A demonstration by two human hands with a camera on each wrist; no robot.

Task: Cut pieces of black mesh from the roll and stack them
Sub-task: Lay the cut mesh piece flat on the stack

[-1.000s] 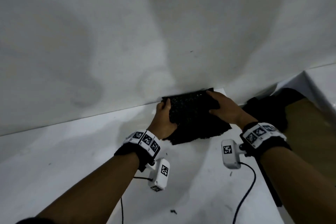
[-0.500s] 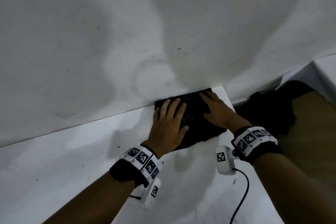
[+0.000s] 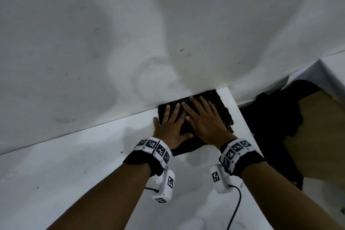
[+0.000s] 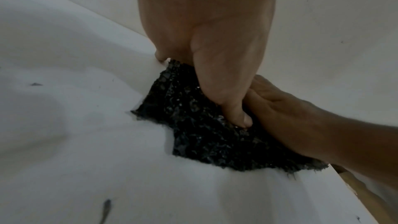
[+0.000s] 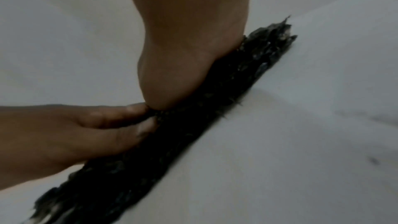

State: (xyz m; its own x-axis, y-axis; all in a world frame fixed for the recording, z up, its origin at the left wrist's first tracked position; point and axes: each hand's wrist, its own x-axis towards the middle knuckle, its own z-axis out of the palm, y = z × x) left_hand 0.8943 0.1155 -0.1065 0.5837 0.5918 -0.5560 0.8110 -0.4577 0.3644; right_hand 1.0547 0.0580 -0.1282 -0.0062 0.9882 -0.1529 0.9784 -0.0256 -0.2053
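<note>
A stack of cut black mesh pieces [image 3: 223, 107] lies on the white table [image 3: 93, 164] at its far right corner, against the wall. My left hand [image 3: 170, 117] lies flat on the stack's left part, fingers straight. My right hand [image 3: 202, 115] presses flat on the middle and right part, partly over the left fingers. In the left wrist view the mesh [image 4: 193, 134] shows under my left hand [image 4: 215, 74]. In the right wrist view my right hand [image 5: 183, 57] presses the mesh [image 5: 215, 94] edge-on. More black mesh [image 3: 270, 127] hangs off to the right of the table.
A white wall [image 3: 130, 33] rises right behind the stack. The table's right edge [image 3: 248, 136] runs close beside the stack, with a brown floor [image 3: 317, 145] below. A black cable [image 3: 235, 211] trails from the right wrist camera across the near table.
The left hand went from gripping the stack's left edge to lying flat on top. The right hand slid left to the middle, and both now press down side by side.
</note>
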